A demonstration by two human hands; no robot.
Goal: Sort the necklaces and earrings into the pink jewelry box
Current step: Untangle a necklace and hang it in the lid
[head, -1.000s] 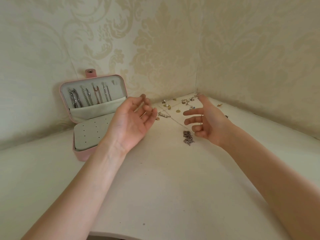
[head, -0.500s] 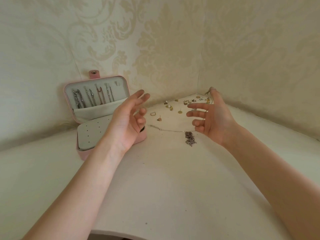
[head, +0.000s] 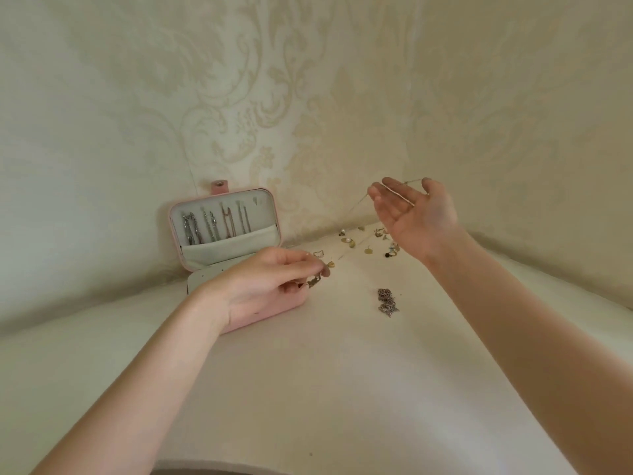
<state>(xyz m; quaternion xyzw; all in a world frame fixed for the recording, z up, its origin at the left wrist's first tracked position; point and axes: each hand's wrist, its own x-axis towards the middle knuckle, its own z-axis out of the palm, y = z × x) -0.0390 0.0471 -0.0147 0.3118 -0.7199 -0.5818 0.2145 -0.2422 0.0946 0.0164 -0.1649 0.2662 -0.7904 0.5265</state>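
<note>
1. Where the two papered walls meet, the white table point(head: 342, 389) narrows into a corner; its near half gives wide room.
2. Left hand point(head: 270, 279) pinches a thin chain's point(head: 356, 204) pendant end beside the open pink box point(head: 274, 311).
3. Right hand point(head: 411, 214) is spread palm-up, chain draped across its fingers.
4. Earrings point(head: 368, 250) lie scattered near the corner; a chain heap point(head: 387, 301) lies apart.

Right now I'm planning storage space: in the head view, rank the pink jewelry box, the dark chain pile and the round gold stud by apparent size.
1. Pink jewelry box
2. Dark chain pile
3. Round gold stud, farther back, so less sure.
</note>
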